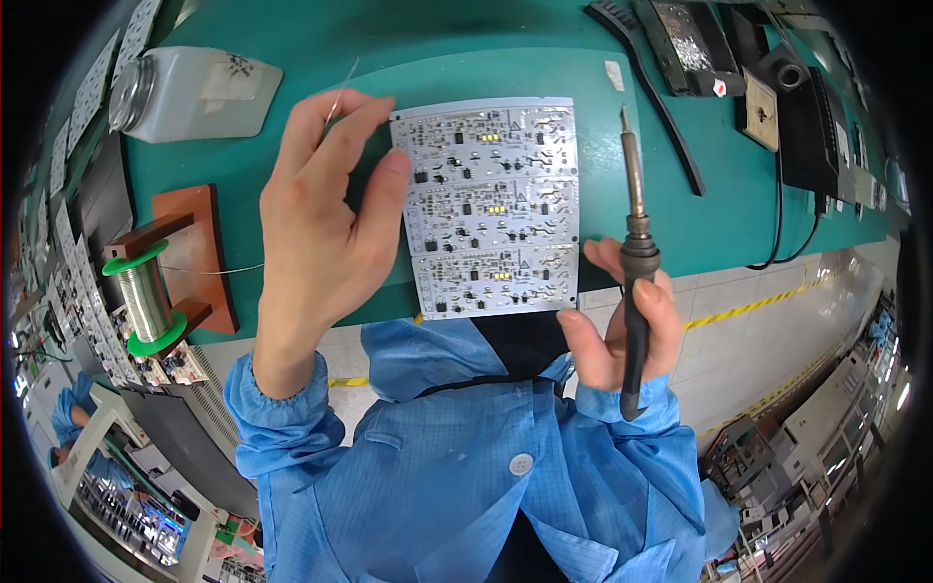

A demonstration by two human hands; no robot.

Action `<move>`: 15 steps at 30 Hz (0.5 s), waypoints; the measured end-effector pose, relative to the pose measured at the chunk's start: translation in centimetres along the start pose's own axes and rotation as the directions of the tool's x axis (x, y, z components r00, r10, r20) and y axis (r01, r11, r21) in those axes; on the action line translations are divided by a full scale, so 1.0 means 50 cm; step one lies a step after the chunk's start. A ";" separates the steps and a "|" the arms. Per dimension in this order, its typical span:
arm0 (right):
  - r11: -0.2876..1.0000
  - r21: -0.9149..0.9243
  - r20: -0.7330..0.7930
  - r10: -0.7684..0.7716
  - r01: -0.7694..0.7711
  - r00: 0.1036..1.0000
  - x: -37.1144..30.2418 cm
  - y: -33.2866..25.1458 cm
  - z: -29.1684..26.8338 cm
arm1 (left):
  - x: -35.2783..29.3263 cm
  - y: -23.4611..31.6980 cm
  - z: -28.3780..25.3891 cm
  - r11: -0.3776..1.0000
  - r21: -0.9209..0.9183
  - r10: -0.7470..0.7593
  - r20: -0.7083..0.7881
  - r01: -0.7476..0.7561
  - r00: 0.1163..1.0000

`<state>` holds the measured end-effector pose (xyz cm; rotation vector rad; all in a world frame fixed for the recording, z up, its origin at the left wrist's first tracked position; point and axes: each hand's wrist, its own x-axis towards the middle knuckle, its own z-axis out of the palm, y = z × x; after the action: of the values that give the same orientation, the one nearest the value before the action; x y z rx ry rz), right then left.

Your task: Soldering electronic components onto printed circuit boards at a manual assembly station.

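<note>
A white printed circuit board panel [491, 209], made of three alike sections dotted with small parts, lies on a green mat. My left hand [326, 199] is at its left edge, index fingertip by the top left corner and thumb beside the rim. A thin solder wire [342, 89] pokes up from between that hand's fingers. In my right hand [637, 325] rests a soldering iron [637, 253], dark-handled, its tip pointing away from me. The right thumb and a fingertip are at the board's lower right edge. The wire trails from a solder spool [146, 299] on the left.
The spool sits on a brown stand [209, 257]. A translucent bottle [199, 94] lies at the far left. Toward the right are a black brush [666, 121], a sponge tray [761, 109] and a black iron holder [807, 126] with cable. The table's near edge runs below the board.
</note>
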<state>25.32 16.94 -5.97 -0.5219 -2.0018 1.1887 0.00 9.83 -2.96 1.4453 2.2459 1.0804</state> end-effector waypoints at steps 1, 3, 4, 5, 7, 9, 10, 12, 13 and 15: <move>1.000 -0.004 -0.004 0.006 -0.006 1.000 -0.005 0.001 0.000 | 0.002 0.001 -0.001 1.000 0.006 -0.011 -0.001 0.011 1.000; 1.000 0.013 -0.003 0.009 -0.009 1.000 -0.011 0.005 0.003 | 0.004 0.004 -0.001 1.000 0.010 -0.021 0.008 0.021 1.000; 0.999 0.030 -0.018 0.010 -0.010 1.000 -0.015 0.006 0.008 | 0.005 0.006 -0.001 1.000 0.022 -0.017 0.006 0.017 1.000; 0.999 0.028 -0.022 0.018 -0.017 1.000 -0.016 0.007 0.008 | 0.006 0.006 -0.001 0.999 0.034 -0.012 0.005 0.011 1.000; 0.999 0.051 -0.024 0.000 0.001 1.000 -0.015 0.009 0.009 | 0.006 0.000 0.001 0.999 0.040 0.023 -0.004 -0.023 1.000; 0.998 0.056 -0.032 -0.001 0.003 0.999 -0.017 0.010 0.011 | 0.005 -0.003 0.003 0.997 0.047 0.059 -0.013 -0.058 0.998; 0.998 0.061 -0.037 -0.008 0.010 0.999 -0.019 0.010 0.011 | 0.005 -0.002 0.005 0.997 0.049 0.062 -0.019 -0.061 0.998; 0.997 0.069 -0.038 -0.017 0.020 0.999 -0.016 0.008 0.011 | 0.004 -0.005 0.006 0.997 0.051 0.065 -0.022 -0.064 0.998; 0.996 0.078 -0.036 -0.030 0.033 0.999 -0.016 0.006 0.012 | 0.003 -0.008 0.007 0.996 0.047 0.075 -0.027 -0.073 0.997; 0.996 0.086 -0.038 -0.033 0.037 0.999 -0.017 0.003 0.015 | 0.001 -0.008 0.007 0.996 0.043 0.085 -0.029 -0.084 0.996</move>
<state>25.30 16.03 -6.62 -0.4600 -1.9117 1.2303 -0.10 9.95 -3.48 1.5643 2.2595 1.0937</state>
